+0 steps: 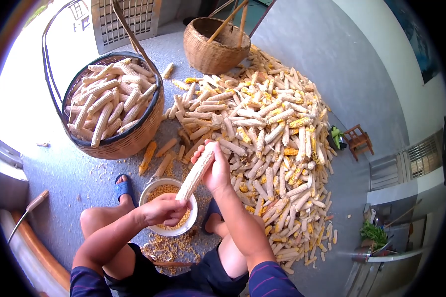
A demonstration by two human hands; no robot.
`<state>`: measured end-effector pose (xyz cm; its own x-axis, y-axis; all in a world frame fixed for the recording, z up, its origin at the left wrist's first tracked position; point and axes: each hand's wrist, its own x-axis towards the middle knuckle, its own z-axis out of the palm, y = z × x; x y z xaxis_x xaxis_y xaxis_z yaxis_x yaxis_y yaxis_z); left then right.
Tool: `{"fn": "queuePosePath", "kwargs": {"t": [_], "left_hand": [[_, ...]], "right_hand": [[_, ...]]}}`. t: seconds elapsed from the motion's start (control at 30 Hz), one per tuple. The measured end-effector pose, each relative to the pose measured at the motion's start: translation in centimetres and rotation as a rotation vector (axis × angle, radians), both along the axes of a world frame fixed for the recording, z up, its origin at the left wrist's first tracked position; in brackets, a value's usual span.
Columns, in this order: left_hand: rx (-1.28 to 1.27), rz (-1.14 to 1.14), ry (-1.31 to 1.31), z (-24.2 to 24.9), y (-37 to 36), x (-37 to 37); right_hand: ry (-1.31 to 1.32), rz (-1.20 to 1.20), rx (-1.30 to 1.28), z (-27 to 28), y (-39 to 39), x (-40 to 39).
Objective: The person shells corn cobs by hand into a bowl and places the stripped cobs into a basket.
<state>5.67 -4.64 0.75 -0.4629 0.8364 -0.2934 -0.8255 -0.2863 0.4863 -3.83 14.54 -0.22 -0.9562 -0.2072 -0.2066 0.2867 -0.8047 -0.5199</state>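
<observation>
A bare, pale corn cob [197, 172] is held aslant between my two hands, above a white bowl [194, 218]. My right hand [217, 167] wraps round its upper part. At the lower end my left hand [164, 210] has its fingers curled and closed on the cob's tip. Loose yellow kernels [164, 189] lie in the bowl, partly hidden beneath my left hand and the cob. A few cobs lie on the floor just beyond the bowl, one of them yellow with kernels [147, 157].
A large heap of cobs [277, 133], mostly stripped, spreads to the right. A woven basket [129, 141] full of bare cobs stands at the left, and another basket [198, 54] behind. Kernels are scattered around my sandals [125, 187]. A small wooden chair [358, 141] stands far right.
</observation>
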Motion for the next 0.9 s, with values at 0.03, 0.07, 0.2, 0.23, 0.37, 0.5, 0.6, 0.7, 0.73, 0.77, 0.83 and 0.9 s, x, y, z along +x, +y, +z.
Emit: {"fn": "queuePosePath", "kwargs": {"t": [0.03,0.07,0.2,0.23,0.37,0.5,0.6,0.7,0.73,0.77,0.83,0.9], "left_hand": [[-0.124,-0.045,0.079,-0.5,0.3,0.0],[-0.123,-0.044,0.079,-0.6,0.5,0.1],[-1.138,-0.109,0.773,-0.7,1.1,-0.2],[-1.136,-0.113,0.745,0.1,1.2,-0.5],[-0.480,-0.077,0.290,-1.8,0.3,-0.4],[0.308,-0.116,-0.169,-1.2,0.0,0.1],[-0.321,0.040,0.268,0.4,1.2,0.3],[-0.711,0.230,0.328,0.1,2.3,0.1],[-0.811,0.270,0.377,0.0,2.3,-0.1],[-0.807,0.248,0.347,-0.8,1.9,-0.3],[-0.460,0.293,0.083,-1.1,0.6,-0.5],[-0.327,0.398,-0.008,-0.1,0.0,-0.9]], "right_hand": [[0.049,-0.006,0.132,0.1,-0.3,0.3],[0.052,-0.012,0.209,0.0,-0.7,0.6],[0.076,-0.103,0.491,-0.3,-1.4,1.0],[0.057,-0.140,0.499,-0.5,-1.4,1.0],[-0.011,-0.066,0.499,0.1,-0.5,0.3],[-0.001,0.122,0.004,1.2,-0.5,0.8],[-0.004,0.075,0.078,0.5,-0.3,0.6],[0.038,-0.058,0.555,-0.4,-0.9,0.5],[0.082,-0.065,0.659,-0.7,-1.0,0.5],[0.153,-0.076,0.737,-1.0,-1.0,0.4],[0.342,-0.122,0.905,-1.8,-0.4,-0.2],[0.279,0.064,0.818,-1.3,0.5,0.1]]}}
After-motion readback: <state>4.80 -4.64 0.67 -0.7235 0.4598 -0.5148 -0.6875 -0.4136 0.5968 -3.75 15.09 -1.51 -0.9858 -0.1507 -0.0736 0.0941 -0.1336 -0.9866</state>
